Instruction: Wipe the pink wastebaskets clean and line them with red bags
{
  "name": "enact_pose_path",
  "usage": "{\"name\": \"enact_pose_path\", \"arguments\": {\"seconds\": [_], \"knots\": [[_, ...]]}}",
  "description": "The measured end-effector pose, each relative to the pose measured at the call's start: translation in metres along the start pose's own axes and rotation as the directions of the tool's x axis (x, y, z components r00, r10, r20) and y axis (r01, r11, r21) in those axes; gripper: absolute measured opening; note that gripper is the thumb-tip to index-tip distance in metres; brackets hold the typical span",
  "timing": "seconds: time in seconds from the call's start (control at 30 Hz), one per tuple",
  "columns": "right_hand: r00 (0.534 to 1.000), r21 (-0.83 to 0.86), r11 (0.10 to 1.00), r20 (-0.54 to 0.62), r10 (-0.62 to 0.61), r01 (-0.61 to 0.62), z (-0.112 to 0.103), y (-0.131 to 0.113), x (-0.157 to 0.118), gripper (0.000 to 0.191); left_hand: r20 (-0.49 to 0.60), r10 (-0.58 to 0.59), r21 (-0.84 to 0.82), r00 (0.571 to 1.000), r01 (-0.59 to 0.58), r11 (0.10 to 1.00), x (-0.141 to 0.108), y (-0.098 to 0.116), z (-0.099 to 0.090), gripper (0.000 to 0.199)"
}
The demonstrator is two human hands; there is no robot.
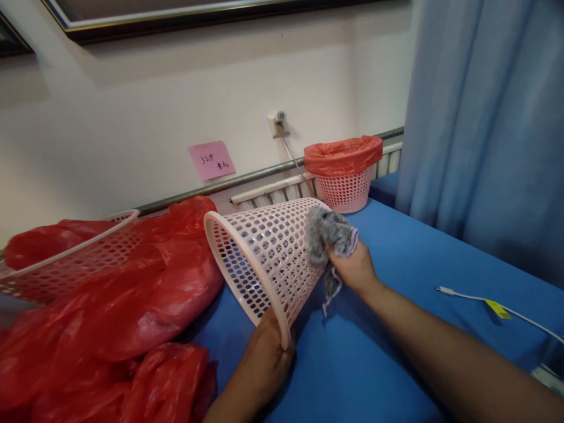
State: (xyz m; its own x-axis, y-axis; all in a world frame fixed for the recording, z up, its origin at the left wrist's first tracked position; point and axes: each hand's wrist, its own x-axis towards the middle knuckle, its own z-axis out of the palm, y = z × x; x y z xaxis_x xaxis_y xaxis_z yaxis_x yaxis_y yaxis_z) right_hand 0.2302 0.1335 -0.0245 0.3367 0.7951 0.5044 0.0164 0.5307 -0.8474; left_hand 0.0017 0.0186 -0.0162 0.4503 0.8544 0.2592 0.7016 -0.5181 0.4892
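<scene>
Right hand (pixel 355 267): grey cloth (pixel 328 232) | Left hand (pixel 269 355): basket (pixel 279 249) | Pink note (pixel 211 160): "32…"

A blue surface (pixel 405 258) bears red bags (pixel 110 329), lined basket (pixel 346 191), cable (pixel 467 296).

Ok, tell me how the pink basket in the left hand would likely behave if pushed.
The pink basket is probably light for its size, since it is full of holes. It seems stiff, as the rim shows no buckling where the left hand grips it. On its side it might roll, being round and tapered.
</scene>
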Motion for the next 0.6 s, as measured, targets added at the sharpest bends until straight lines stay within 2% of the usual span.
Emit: {"name": "enact_pose_path", "arguments": {"seconds": [0.07,0.13,0.17,0.27,0.33,0.4,0.47,0.5,0.53,0.6], "knots": [[0.970,0.022,0.980,-0.135,0.201,-0.200,-0.002,0.011,0.019,0.044,0.037,0.004,0.022,0.999,-0.005,1.000,-0.002,-0.002,0.001,0.078],[0.943,0.064,0.958,-0.171,0.285,-0.278,-0.004,0.015,0.028,0.047,0.082,0.004,0.047,0.997,-0.008,0.999,-0.004,-0.003,0.003,0.082],[0.945,0.065,0.960,-0.168,0.281,-0.274,-0.003,0.015,0.027,0.047,0.097,-0.001,0.059,0.995,-0.005,0.998,-0.005,-0.004,0.004,0.084],[0.987,0.008,0.991,-0.086,0.132,-0.132,0.000,0.002,0.007,0.043,0.108,-0.028,0.076,0.994,0.019,0.997,-0.005,-0.006,0.005,0.092],[0.997,0.019,0.999,0.065,-0.029,0.028,0.001,-0.011,-0.015,0.045,0.099,-0.042,0.070,0.994,0.035,0.997,-0.004,-0.005,0.003,0.092],[0.950,0.114,0.980,0.251,-0.188,0.164,-0.001,-0.024,-0.036,0.052,0.090,-0.029,0.054,0.996,0.024,0.998,-0.003,-0.002,0.001,0.087],[0.879,0.220,0.948,0.369,-0.301,0.232,-0.002,-0.033,-0.050,0.059,0.086,-0.004,0.044,0.996,0.001,0.999,-0.002,0.001,-0.002,0.078],[0.862,0.245,0.939,0.390,-0.324,0.242,-0.003,-0.034,-0.052,0.060,0.085,0.011,0.043,0.996,-0.015,0.999,-0.001,0.002,-0.002,0.073],[0.864,0.241,0.941,0.389,-0.319,0.239,-0.002,-0.034,-0.051,0.059,0.080,0.021,0.044,0.997,-0.024,0.999,-0.001,0.002,-0.002,0.070],[0.920,0.162,0.970,0.321,-0.225,0.180,0.000,-0.026,-0.041,0.053,0.057,0.020,0.053,0.998,-0.024,0.998,-0.002,0.000,-0.001,0.071]]}}
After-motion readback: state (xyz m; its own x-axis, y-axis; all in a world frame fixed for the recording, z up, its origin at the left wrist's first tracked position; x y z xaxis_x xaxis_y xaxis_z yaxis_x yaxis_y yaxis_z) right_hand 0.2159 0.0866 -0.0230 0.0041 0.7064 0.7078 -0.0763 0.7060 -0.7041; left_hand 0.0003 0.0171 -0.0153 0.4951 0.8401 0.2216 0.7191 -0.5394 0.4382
